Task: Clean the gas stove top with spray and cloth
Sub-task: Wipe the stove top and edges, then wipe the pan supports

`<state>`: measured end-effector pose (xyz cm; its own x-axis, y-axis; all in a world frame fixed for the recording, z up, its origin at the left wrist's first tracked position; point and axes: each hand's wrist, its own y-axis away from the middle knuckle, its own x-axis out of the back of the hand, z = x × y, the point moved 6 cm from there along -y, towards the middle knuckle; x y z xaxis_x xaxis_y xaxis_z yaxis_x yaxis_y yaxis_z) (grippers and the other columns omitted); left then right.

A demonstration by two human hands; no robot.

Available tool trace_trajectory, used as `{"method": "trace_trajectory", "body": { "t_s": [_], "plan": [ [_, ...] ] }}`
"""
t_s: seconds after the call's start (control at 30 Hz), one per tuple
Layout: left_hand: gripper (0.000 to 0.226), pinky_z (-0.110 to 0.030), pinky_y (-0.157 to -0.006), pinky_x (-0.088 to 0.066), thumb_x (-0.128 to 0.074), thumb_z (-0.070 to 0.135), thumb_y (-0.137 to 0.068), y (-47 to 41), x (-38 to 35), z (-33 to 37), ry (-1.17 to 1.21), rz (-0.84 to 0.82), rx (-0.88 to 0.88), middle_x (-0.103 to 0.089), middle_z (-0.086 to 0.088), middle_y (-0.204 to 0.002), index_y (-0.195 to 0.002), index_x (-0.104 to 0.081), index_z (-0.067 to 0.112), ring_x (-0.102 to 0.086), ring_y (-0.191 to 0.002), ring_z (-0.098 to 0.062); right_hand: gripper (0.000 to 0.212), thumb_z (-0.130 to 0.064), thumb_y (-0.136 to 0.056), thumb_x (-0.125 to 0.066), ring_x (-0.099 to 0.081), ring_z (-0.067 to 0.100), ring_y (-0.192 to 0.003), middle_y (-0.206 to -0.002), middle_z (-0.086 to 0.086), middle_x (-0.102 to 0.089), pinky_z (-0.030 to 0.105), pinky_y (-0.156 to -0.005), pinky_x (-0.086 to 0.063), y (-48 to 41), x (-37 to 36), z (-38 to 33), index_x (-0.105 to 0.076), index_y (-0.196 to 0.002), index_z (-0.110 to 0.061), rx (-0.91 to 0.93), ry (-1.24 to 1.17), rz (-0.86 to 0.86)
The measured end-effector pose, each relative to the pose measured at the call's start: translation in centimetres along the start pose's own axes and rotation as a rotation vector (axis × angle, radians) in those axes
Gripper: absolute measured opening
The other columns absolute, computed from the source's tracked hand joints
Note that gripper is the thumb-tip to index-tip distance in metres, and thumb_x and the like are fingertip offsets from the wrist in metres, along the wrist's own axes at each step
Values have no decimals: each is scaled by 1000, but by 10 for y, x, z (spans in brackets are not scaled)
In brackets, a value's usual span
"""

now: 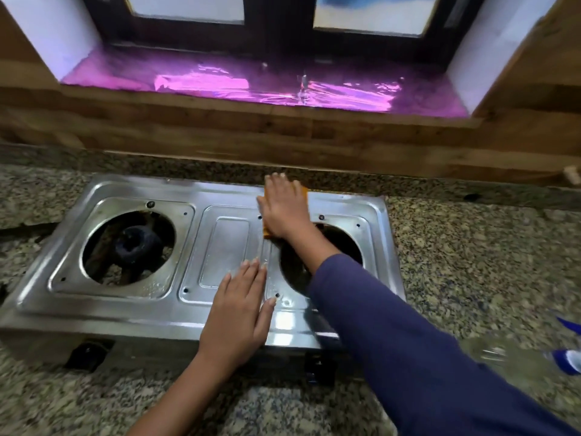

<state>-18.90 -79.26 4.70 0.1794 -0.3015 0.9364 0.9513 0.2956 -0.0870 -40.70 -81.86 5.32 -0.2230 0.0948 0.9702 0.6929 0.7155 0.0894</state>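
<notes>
Two-burner stainless gas stove (132, 313) sitting on a speckled granite counter (471, 262), pushed back near the wood-look backsplash (283, 133). Grates and burner caps off. Left well open with the dark burner ring (135, 244) showing; right well mostly hidden behind a blue sleeve (393, 335). Some droplets or wet sheen on the steel around the middle panel and front edge.

Right hand (284, 206) flat on top of an orange cloth (304, 191) at the back edge of the stove top, just left of the right well. Fingers spread, palm pressing down, not clenched around it; only slivers of cloth peeking out at the far side and under the wrist.

Left hand (239, 309) also flat and empty, fingers together, resting on the front-middle of the stove top.

Clear spray bottle (509, 357) lying blurry on the counter at the far right, blue-and-white bits (566, 360) beside it. No readable label or brand anywhere, too smeared.

Behind it all, a window sill (267, 86) lined with shiny pink foil below a dark window frame (276, 33).
</notes>
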Motion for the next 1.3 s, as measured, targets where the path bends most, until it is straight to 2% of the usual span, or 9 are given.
{"method": "trace_trajectory", "body": {
  "t_s": [0.2,0.43,0.53,0.63,0.8,0.97,1.1,1.23,1.3],
  "plan": [
    [60,-46,-115,-30,-32,44,-97,1,1,1,4,10,-5,-40,-8,-154,-145,-46,11,-34,-143,-23,66,-43,-104,-27,5,20,-152,-165,7,3,40,-120,4,-1,4,9,-1,-157,-14,91,-15,-52],
    [61,-42,-117,-26,-30,47,-98,3,6,-4,40,-7,-68,-38,-5,-155,-146,-45,13,-30,-146,-21,73,-51,-102,-18,21,25,-148,-161,11,21,48,-117,16,53,33,165,14,-154,-10,-382,56,7],
    [58,-43,-115,-33,-33,46,-98,9,11,-25,9,0,-101,-41,-4,-153,-144,-48,13,-34,-144,-21,74,-49,-102,-23,16,27,-149,-162,14,16,45,-121,7,72,35,185,10,-155,-8,-477,-7,13],
    [60,-41,-116,-28,-29,48,-100,17,22,-56,-21,7,-90,-42,-5,-153,-144,-47,12,-33,-144,-20,72,-46,-103,-23,14,27,-150,-163,14,12,44,-122,1,73,33,182,6,-155,-6,-541,-25,21],
    [60,-41,-117,-20,-22,44,-102,33,40,-105,-96,29,-84,-36,-6,-156,-148,-41,10,-27,-147,-21,70,-45,-102,-20,12,28,-150,-163,15,10,44,-121,7,47,25,125,0,-155,-4,-562,51,-4],
    [63,-42,-117,-15,-22,45,-102,37,38,-117,-100,29,-108,-20,-5,-163,-154,-24,10,-13,-151,-18,65,-41,-103,-23,4,25,-151,-164,11,2,43,-122,5,1,1,-10,-6,-156,-7,-288,67,42],
    [67,-46,-116,-17,-18,47,-102,37,38,-119,-80,23,-159,-13,-9,-164,-154,-19,4,-11,-151,-23,66,-41,-103,-25,3,22,-152,-164,10,2,41,-120,7,-16,-15,-95,-4,-156,-10,-81,65,54],
    [67,-47,-115,-20,-19,46,-102,37,40,-119,-85,22,-201,-18,-12,-162,-153,-23,2,-14,-151,-25,67,-44,-102,-27,8,19,-151,-165,6,4,45,-119,13,-7,-24,-119,-2,-157,-15,65,81,18],
    [68,-47,-115,-20,-18,46,-102,37,39,-118,-88,24,-198,-19,-12,-162,-152,-25,2,-14,-151,-25,68,-44,-101,-29,12,23,-151,-164,8,8,46,-118,16,1,-22,-101,-1,-157,-18,-9,64,54]
  ]
}}
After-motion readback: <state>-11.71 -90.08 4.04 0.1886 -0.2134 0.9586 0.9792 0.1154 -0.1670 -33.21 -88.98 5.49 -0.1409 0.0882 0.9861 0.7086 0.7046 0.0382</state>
